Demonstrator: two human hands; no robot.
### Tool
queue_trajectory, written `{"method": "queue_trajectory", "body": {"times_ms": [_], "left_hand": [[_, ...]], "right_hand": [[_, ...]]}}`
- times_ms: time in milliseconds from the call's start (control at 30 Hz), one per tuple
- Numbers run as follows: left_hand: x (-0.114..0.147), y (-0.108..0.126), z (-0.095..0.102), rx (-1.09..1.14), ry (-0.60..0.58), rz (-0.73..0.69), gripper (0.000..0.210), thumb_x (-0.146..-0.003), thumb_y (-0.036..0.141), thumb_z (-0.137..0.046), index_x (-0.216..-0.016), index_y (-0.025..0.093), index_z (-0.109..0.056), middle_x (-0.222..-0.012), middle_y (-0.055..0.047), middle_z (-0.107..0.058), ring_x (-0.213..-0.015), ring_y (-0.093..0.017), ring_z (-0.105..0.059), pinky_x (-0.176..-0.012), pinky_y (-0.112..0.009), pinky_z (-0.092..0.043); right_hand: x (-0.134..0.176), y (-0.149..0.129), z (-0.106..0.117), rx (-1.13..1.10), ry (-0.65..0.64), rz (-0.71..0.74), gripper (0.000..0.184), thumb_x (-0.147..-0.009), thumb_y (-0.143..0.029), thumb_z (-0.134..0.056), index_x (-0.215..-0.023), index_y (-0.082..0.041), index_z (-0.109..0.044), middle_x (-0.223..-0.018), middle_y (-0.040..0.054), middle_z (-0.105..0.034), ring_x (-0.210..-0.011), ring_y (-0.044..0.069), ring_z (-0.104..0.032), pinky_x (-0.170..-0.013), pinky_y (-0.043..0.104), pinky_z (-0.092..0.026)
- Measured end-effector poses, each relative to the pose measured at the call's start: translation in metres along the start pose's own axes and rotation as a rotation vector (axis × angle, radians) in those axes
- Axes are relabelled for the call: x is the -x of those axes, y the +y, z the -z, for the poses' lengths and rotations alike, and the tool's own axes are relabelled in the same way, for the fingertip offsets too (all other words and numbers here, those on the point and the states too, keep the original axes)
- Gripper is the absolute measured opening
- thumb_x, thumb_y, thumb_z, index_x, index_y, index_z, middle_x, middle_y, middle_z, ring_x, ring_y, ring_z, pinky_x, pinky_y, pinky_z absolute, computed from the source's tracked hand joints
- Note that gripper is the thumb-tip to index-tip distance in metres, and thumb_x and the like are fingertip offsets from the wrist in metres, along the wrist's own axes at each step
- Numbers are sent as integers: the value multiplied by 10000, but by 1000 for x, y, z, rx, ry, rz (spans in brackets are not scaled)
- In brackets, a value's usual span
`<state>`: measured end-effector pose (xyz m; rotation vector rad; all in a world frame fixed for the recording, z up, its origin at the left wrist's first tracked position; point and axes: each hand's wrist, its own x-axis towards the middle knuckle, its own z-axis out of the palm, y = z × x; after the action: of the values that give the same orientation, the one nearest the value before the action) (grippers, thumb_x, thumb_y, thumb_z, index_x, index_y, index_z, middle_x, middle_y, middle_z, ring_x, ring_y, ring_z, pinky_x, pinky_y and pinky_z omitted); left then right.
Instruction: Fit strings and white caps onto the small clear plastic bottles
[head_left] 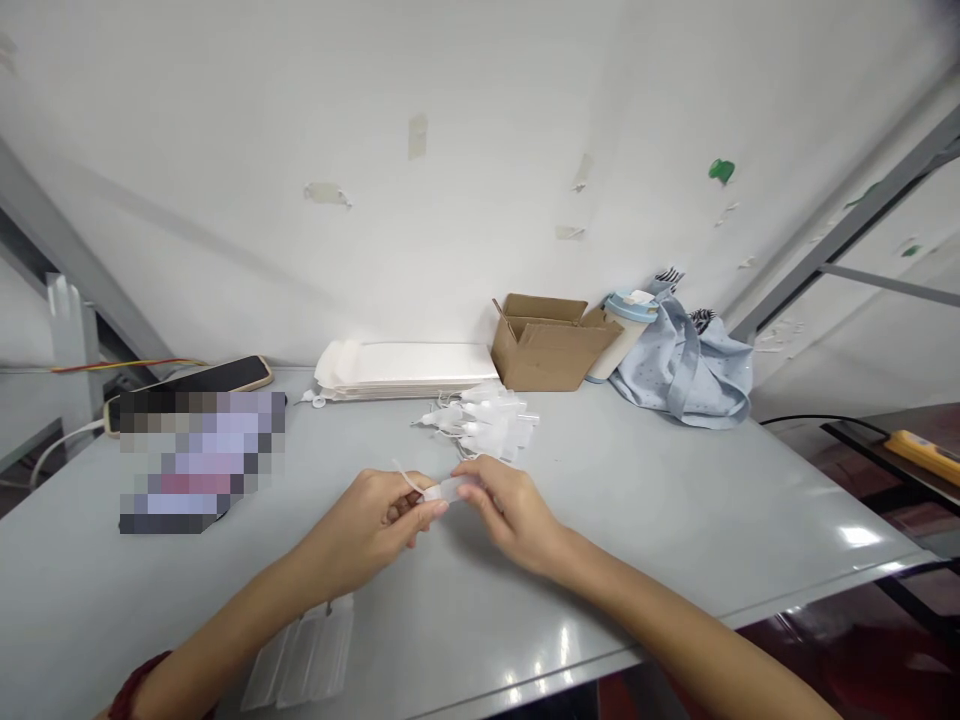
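Over the middle of the grey table, my left hand (390, 512) and my right hand (514, 505) both grip a small translucent plastic piece (448, 490). Its white end, with a thin white cord (409, 480) sticking out, is pinched in my left fingers. My right thumb and fingers close on the clear end and hide part of it. Just beyond my hands lies a pile of similar translucent pieces with cords (491, 422). Several flat clear plastic sleeves (307, 655) lie side by side near the front edge, partly covered by my left forearm.
Along the wall stand a stack of white flat boxes (412, 368), an open brown carton (551, 350), a lidded cup (628, 330) and a light blue cloth bag (686, 365). At the left are a phone (240, 374) on a white cable and a blurred-out item (214, 455).
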<state>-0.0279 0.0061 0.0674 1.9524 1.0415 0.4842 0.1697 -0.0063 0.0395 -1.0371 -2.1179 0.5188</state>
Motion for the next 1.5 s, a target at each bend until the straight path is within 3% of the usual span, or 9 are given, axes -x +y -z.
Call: {"method": "queue_trajectory", "body": {"times_ms": [100,200,367,500,733,833,933,1100,1500], "left_hand": [[0,2,1,92,-34,29,348,-878,433,-455,-663,178,-557,-577,33,-521,-544,-123,-535,-543,-217,-407],[0,3,2,170,-112,46,390,-878,428,-456,-591,172,-523,-568,32,-533,-513,-110,-533,-520,-212,-399],[1,0,-1,68,-123,30,412,-888,403,-469,-544,178,-479,-463,40,-499,-453,-103,-502,-486,-210,-373],[0,-15,-13,-245,44,-296,384,-943,288,-384,-584,183,-471,-537,15,-519,-505,-114,-490,-522,-233,-372],[0,-30,-20,-704,208,-561,293,-961,181,-322,-846,165,-591,-645,-5,-557,-525,-141,-513,-485,-257,-364],[-5,-37,-2,-782,267,-472,297,-952,174,-314,-930,188,-611,-747,-24,-614,-632,-157,-573,-564,-257,-424],[-13,-57,34,-895,434,-158,264,-930,252,-378,-1003,169,-618,-964,-85,-645,-891,-228,-592,-753,-319,-473],[-18,-93,85,-994,580,144,345,-886,225,-381,-1061,55,-625,-1016,-185,-624,-1070,-346,-486,-902,-437,-424],[-35,-124,96,-964,507,143,379,-831,154,-355,-1099,114,-619,-1140,-151,-640,-1113,-318,-522,-916,-421,-435]], "right_hand": [[2,4,-4,328,14,300,298,-978,-348,-391,-1052,-118,-565,-869,120,-623,-761,192,-552,-601,278,-420],[4,3,-6,420,15,363,308,-988,-339,-368,-1016,-110,-572,-772,88,-600,-688,170,-530,-545,256,-393],[0,-9,0,-82,-132,27,426,-1004,-367,-270,-766,-150,-550,-641,4,-513,-578,106,-465,-565,228,-388],[-3,-12,2,-341,-123,-299,408,-964,-400,-375,-641,-166,-458,-559,-47,-385,-527,81,-360,-517,215,-302],[-5,-10,-1,-581,-186,-498,466,-908,-497,-442,-579,-197,-306,-501,-84,-210,-456,65,-212,-457,224,-187],[-7,-8,5,-510,-81,-461,439,-918,-481,-427,-600,-178,-431,-496,-69,-305,-468,77,-303,-482,226,-250],[-10,2,15,-361,127,-395,357,-920,-452,-430,-884,-149,-613,-597,-30,-465,-542,106,-433,-546,234,-343],[-16,34,27,-9,382,-289,434,-928,-423,-402,-1226,-147,-556,-907,86,-607,-749,186,-554,-618,287,-437],[-35,75,24,534,377,118,353,-934,-209,-437,-1275,-216,-529,-1147,131,-566,-1026,261,-488,-885,461,-443]]}}
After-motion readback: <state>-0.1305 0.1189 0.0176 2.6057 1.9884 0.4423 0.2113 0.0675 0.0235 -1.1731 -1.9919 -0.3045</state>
